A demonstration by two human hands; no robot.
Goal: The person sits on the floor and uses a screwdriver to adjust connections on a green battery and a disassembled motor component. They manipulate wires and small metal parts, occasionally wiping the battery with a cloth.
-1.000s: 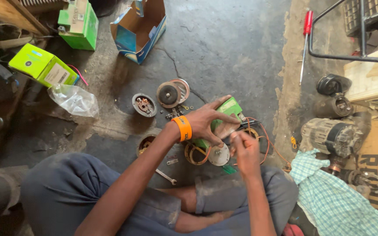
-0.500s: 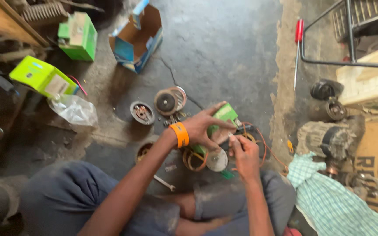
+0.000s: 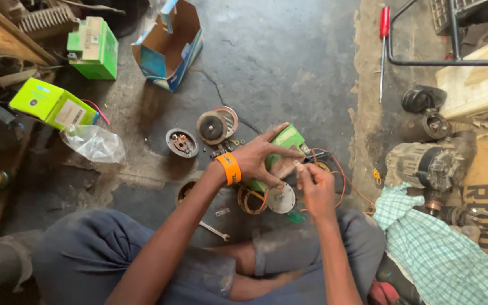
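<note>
Green box (image 3: pixel 287 139) still gripped by left hand (image 3: pixel 261 158), right hand (image 3: pixel 314 183) pinching wire end, barely moved.

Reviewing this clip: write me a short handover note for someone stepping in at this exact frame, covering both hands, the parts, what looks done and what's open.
Left hand: spread over the small green block, steadying it above the floor; orange wristband on that wrist.
Right hand: fingertips pinched on a small part or wire end by the block; too small to identify.
Parts: red and orange wires trail from the block; a wound coil ring and a round metal disc lie beneath the hands, two round motor pieces beyond, a spanner near the knee.
Done: the unit lies dismantled.
Left: all pieces still separate.
</note>
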